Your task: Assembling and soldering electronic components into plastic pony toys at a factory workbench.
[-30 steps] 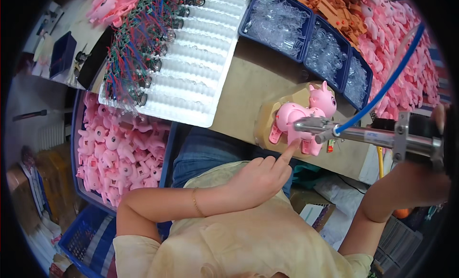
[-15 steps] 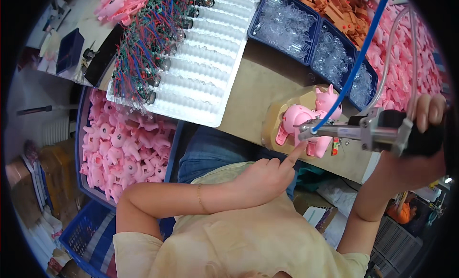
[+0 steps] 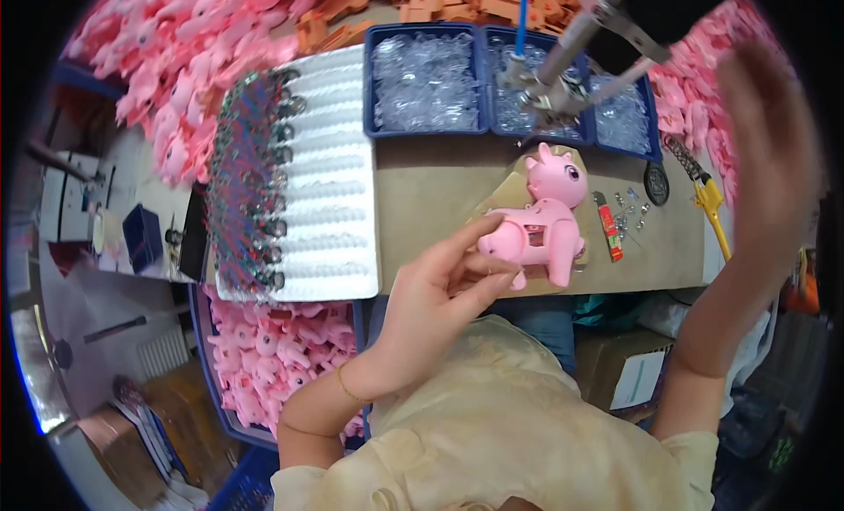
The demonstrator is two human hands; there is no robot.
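A pink toy pony (image 3: 552, 221) lies on its side over a tan block-like holder (image 3: 505, 193) on the table. My left hand (image 3: 444, 278) has its thumb and fingers closed around the pony's rear end. A rectangular opening shows in the toy's side. Raised at the far right, my right hand (image 3: 765, 133) is smeared by motion, and its fingers cannot be read clearly. A metal powered screwdriver (image 3: 563, 94) with a blue hose hangs above the blue trays, apart from both hands.
Blue trays (image 3: 482, 89) of clear plastic parts line the back. A white ridged tray (image 3: 338, 186) holds wired parts at left. Small screws (image 3: 629, 217) and a red-yellow cutter (image 3: 608, 228) lie right of the pony. A blue crate (image 3: 207, 353) of pink toy parts stands below left.
My right hand has let go of the screwdriver, which now hangs farther back over the trays. My left hand has gone from pointing beside the pony to gripping its rear. The view has shifted.
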